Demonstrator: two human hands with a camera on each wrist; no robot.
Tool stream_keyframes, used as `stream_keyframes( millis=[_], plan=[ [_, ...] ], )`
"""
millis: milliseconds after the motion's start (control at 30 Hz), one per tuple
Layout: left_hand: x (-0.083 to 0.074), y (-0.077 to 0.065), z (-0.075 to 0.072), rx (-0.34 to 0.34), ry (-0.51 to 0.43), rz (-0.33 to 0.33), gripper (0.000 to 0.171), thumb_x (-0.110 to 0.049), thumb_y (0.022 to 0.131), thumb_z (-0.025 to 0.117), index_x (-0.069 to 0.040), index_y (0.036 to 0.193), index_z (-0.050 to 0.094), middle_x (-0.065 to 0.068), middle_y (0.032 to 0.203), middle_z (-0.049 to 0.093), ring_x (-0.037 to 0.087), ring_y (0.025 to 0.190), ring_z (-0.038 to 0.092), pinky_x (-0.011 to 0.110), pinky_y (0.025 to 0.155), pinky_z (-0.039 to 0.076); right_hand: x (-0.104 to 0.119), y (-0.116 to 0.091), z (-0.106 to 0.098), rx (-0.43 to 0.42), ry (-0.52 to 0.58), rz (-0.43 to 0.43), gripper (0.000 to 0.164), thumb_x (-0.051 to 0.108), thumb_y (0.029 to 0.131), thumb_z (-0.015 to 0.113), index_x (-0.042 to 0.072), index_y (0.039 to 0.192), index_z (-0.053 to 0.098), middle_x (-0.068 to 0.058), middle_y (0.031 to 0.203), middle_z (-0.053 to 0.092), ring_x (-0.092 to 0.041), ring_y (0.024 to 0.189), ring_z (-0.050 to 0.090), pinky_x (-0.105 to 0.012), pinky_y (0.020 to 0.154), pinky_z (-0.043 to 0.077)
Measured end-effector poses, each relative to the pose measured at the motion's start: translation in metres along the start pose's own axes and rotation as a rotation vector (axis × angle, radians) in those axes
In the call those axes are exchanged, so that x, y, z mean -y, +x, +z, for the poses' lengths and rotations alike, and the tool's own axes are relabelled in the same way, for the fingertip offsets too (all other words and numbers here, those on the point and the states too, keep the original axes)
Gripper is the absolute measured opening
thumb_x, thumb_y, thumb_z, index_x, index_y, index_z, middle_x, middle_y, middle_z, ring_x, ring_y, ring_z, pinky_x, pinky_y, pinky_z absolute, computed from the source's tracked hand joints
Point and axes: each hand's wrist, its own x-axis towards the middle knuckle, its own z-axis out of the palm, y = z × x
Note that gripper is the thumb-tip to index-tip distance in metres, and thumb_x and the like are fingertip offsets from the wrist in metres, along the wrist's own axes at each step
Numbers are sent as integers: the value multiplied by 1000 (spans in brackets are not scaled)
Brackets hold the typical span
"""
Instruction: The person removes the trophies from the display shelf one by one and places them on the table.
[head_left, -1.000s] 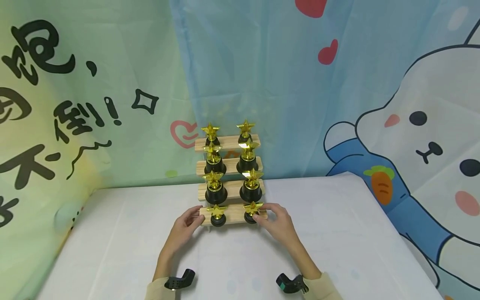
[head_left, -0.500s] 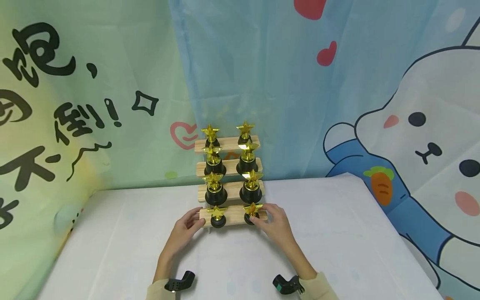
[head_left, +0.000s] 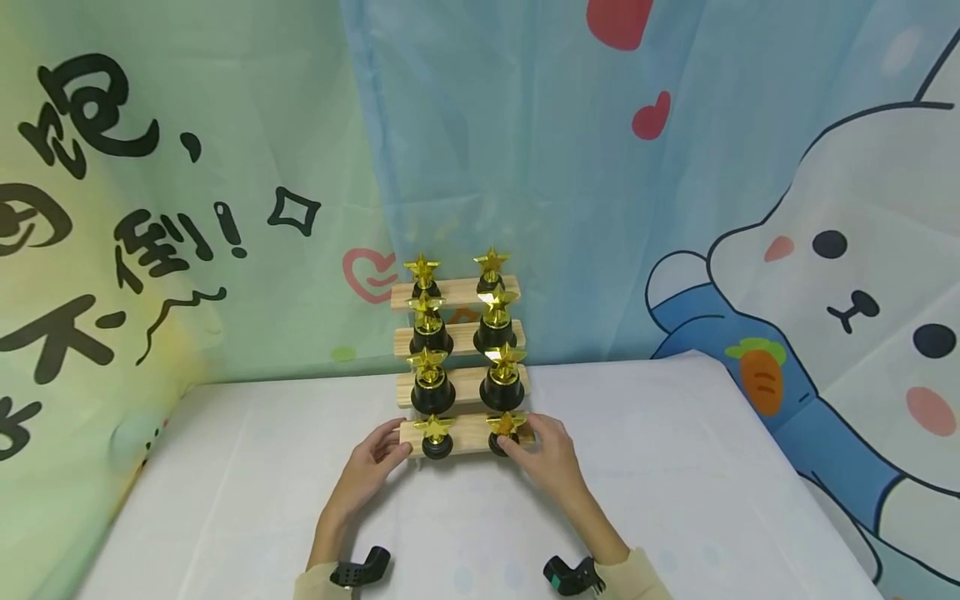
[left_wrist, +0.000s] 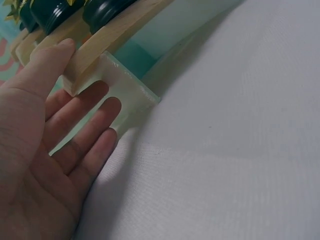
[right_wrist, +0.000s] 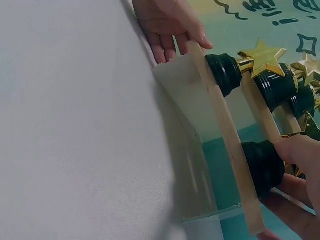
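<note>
A tiered display rack with several wooden boards (head_left: 468, 432) carries small gold star trophies with black bases. My left hand (head_left: 375, 457) holds the left end of the lowest board. In the left wrist view its thumb (left_wrist: 55, 57) lies on the board's end, and the fingers reach beneath, beside the rack's clear side panel (left_wrist: 132, 82). My right hand (head_left: 551, 457) grips the front right trophy (right_wrist: 262, 165) by its black base, thumb in front and fingers behind. That trophy stands on the lowest board. The front left trophy (head_left: 436, 435) stands beside it, untouched.
Behind the front row, bigger trophies (head_left: 431, 392) stand in pairs on the higher boards. The rack stands on a white-covered table (head_left: 247, 492), near a printed cloth backdrop (head_left: 570, 208). Black wrist devices (head_left: 572, 575) are strapped on both forearms.
The right hand has shifted slightly left, its thumb moving further across the front right trophy's base. The left hand keeps its place on the board's end. The head view has tilted slightly upward.
</note>
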Motion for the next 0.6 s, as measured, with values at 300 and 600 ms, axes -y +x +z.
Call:
stream_keyframes(
  millis=[300, 600],
  plan=[
    [13, 1, 0, 7, -2, -10, 51, -28, 90, 69, -12, 136, 53, 9, 116, 70, 14, 102, 66, 18, 84, 51, -1, -6, 6, -103, 4, -154, 15, 16, 79, 77, 8, 89, 68, -12, 96, 71, -35, 103, 61, -55, 88, 46],
    [13, 4, 0, 0, 19, -21, 54, -36, 89, 69, -15, 137, 52, 6, 114, 70, 12, 101, 66, 18, 84, 52, 0, -3, 5, -54, 83, -84, 15, 15, 80, 78, 9, 91, 68, -5, 88, 68, -22, 92, 57, -37, 80, 45]
  ],
)
